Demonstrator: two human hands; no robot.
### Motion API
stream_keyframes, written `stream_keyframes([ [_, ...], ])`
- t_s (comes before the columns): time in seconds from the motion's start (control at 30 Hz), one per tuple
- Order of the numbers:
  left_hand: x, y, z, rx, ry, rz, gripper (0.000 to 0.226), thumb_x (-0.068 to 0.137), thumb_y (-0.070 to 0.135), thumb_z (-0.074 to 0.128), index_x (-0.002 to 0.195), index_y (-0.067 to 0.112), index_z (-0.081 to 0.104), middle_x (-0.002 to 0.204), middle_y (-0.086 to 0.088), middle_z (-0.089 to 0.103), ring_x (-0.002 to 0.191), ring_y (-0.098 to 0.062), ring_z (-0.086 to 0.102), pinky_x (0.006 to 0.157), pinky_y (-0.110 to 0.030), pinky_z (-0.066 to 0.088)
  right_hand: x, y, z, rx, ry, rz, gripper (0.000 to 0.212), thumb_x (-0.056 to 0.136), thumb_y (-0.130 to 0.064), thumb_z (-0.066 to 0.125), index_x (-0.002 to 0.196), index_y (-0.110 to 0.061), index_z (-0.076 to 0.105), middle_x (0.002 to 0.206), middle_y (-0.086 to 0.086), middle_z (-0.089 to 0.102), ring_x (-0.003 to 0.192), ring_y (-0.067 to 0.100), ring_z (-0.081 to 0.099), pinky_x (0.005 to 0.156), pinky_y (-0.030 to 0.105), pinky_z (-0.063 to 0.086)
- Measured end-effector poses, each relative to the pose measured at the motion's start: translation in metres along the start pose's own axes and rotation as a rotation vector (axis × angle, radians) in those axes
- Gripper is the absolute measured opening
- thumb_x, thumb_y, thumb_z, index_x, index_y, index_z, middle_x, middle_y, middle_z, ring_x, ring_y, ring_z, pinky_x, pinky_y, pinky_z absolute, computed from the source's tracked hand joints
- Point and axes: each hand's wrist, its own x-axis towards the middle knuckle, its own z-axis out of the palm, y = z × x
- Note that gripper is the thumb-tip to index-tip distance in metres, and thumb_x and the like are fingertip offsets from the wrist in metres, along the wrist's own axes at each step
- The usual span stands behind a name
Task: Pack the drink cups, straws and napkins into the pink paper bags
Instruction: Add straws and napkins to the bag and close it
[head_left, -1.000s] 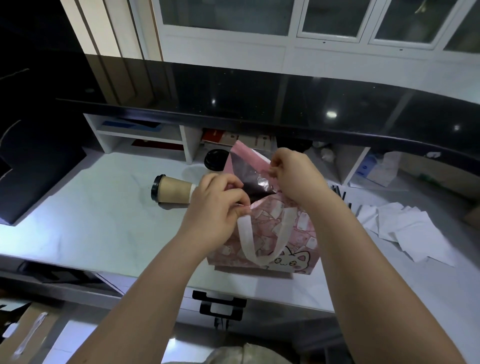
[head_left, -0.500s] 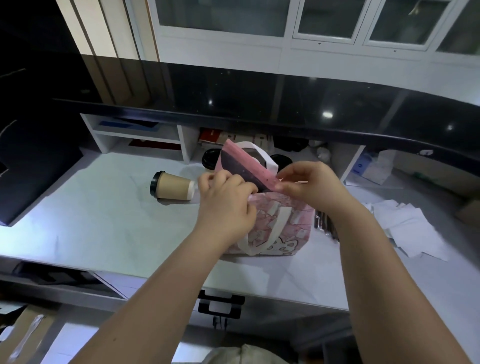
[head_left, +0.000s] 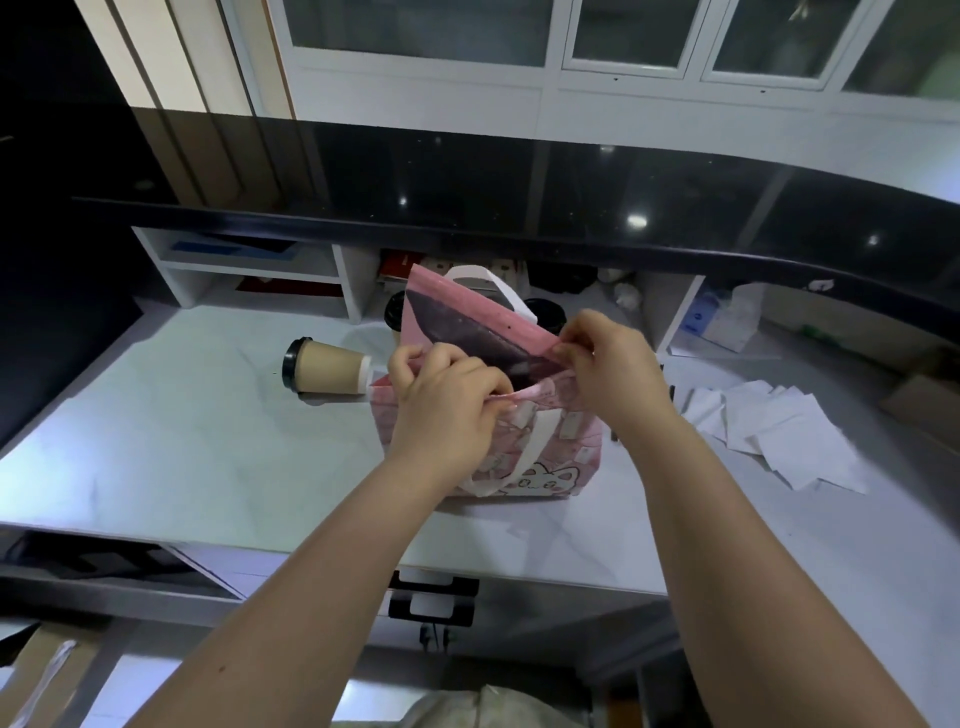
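Note:
A pink paper bag (head_left: 566, 447) with white handles and a cat print stands on the white counter (head_left: 156, 447), its mouth held apart. My left hand (head_left: 447, 405) pinches the near rim of the bag. My right hand (head_left: 608, 364) pinches the far rim at its right corner. A brown paper cup (head_left: 327, 368) with a black lid lies on its side left of the bag. White napkins (head_left: 779, 431) are spread on the counter to the right. Dark straws (head_left: 667, 382) show partly behind my right wrist.
Two black-lidded cups (head_left: 545, 312) stand behind the bag near white shelf cubbies (head_left: 260, 270). A raised black ledge (head_left: 519, 228) overhangs the back of the counter. A tissue pack (head_left: 732, 317) sits in the right cubby. Cardboard (head_left: 919, 395) lies at the far right.
Both hands have pulled the bag's rims further apart, so the mouth gapes wider. The bag has shifted slightly away from the counter's front edge.

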Motion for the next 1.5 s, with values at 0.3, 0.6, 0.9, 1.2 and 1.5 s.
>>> stream_keyframes([
  [0.3,-0.002,-0.004,-0.021,-0.025,-0.128,0.026,0.005,0.089,0.035,0.067,0.088,0.033,0.071,0.088,0.020,0.064,0.105,-0.008,0.043,0.102,-0.036,0.011,0.036,-0.002,-0.002,-0.049,-0.089,0.067,0.009,0.091,-0.011,0.061,0.093,-0.020,0.060,0.093,0.005,0.065,0.083,0.026,0.064,0.073,0.044,0.057],
  [0.6,0.002,-0.009,-0.025,-0.111,-0.160,0.088,0.015,0.084,0.035,0.058,0.097,0.037,0.065,0.096,0.020,0.063,0.106,-0.007,0.046,0.104,-0.035,0.014,0.052,-0.011,-0.027,0.151,0.012,0.128,0.016,0.080,-0.025,0.079,0.082,-0.023,0.064,0.083,-0.001,0.067,0.077,0.016,0.065,0.067,0.031,0.056],
  [0.9,0.058,0.027,-0.008,-0.079,-0.230,0.195,0.023,0.095,0.040,0.048,0.108,0.033,0.064,0.104,0.008,0.061,0.107,-0.020,0.050,0.097,-0.041,0.027,0.028,0.005,-0.037,0.303,0.345,0.176,0.018,0.081,-0.028,0.077,0.076,-0.022,0.061,0.072,-0.008,0.063,0.068,0.007,0.058,0.065,0.022,0.046],
  [1.2,0.076,0.134,0.034,0.004,-0.286,0.467,0.029,0.095,0.034,0.045,0.119,0.024,0.059,0.117,-0.004,0.059,0.111,-0.028,0.050,0.094,-0.043,0.034,-0.067,0.088,-0.089,0.011,0.456,0.409,0.013,0.084,-0.014,0.068,0.088,-0.026,0.067,0.087,-0.004,0.068,0.083,0.016,0.061,0.077,0.034,0.051],
  [1.5,0.053,0.220,0.138,0.006,-0.549,0.446,0.036,0.087,0.015,0.047,0.120,0.024,0.058,0.122,-0.003,0.056,0.118,-0.032,0.044,0.100,-0.048,0.028,-0.118,0.185,-0.104,-0.083,0.350,0.585,0.019,0.087,-0.011,0.065,0.102,-0.021,0.068,0.103,-0.005,0.065,0.098,0.016,0.057,0.082,0.029,0.046],
])
